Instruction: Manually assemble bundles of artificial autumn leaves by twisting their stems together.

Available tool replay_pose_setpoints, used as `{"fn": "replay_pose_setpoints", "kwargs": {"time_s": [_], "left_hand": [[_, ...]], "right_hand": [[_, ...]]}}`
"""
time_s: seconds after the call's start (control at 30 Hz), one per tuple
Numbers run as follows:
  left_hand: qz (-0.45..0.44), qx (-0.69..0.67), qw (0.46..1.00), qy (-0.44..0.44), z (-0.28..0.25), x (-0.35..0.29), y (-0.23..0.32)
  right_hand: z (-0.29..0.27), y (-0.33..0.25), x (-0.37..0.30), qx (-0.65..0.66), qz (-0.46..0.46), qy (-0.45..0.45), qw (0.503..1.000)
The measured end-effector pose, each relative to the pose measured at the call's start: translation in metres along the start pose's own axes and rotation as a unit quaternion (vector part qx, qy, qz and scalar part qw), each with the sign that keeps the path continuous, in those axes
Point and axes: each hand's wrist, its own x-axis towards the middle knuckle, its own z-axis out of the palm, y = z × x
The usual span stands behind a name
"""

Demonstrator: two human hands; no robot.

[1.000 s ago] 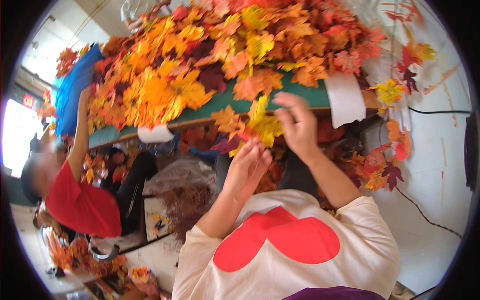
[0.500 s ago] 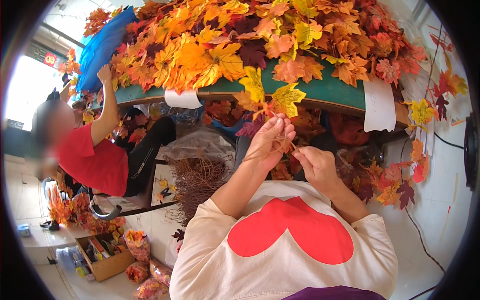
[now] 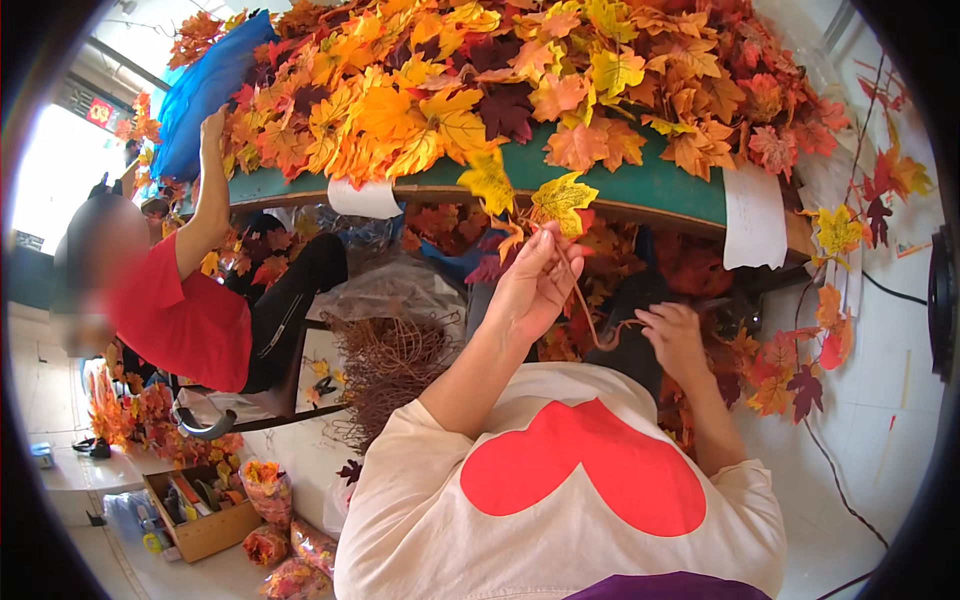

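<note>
My left hand (image 3: 533, 285) pinches a small bunch of artificial maple leaves (image 3: 565, 203) by its stems, just in front of the table edge. Yellow leaves stand out above the fingertips, with orange ones below them. From this hand a thin brown wire stem (image 3: 590, 325) hangs in a loose curve toward the right. Its far end meets the fingertips of my right hand (image 3: 680, 340), which looks closed on it. Where the leaf stems and the brown stem meet is hidden by my left fingers.
A heap of orange, yellow and red leaves (image 3: 400, 115) covers the green table (image 3: 660, 180). A tangle of brown wire stems (image 3: 385, 375) lies left of me. A co-worker in a red shirt (image 3: 190, 320) sits at left, near a blue bag (image 3: 205, 90). A leaf garland (image 3: 835, 235) hangs at right.
My right hand has moved right and down, away from the left, drawing the brown stem into a long curve. The leaf bunch has tilted and shifted slightly left.
</note>
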Motion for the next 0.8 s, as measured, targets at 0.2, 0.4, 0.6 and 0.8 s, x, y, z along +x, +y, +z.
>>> {"fn": "replay_pose_setpoints", "kwargs": {"time_s": [0.2, 0.4, 0.6, 0.8], "left_hand": [[0.051, 0.104, 0.993, -0.009, 0.001, -0.012, -0.002], [0.063, 0.169, 0.983, -0.025, 0.011, -0.017, 0.001], [0.027, 0.213, 0.977, -0.002, 0.018, -0.017, 0.002], [0.02, 0.24, 0.971, 0.003, 0.021, -0.021, -0.001]], "right_hand": [[-0.016, -0.019, 0.026, -0.047, 0.062, -0.018, 0.997], [-0.103, -0.01, 0.081, 0.031, 0.036, 0.14, 0.989], [-0.18, 0.084, 0.132, -0.065, 0.151, 0.337, 0.927], [-0.2, 0.164, 0.183, -0.097, 0.194, 0.372, 0.902]]}}
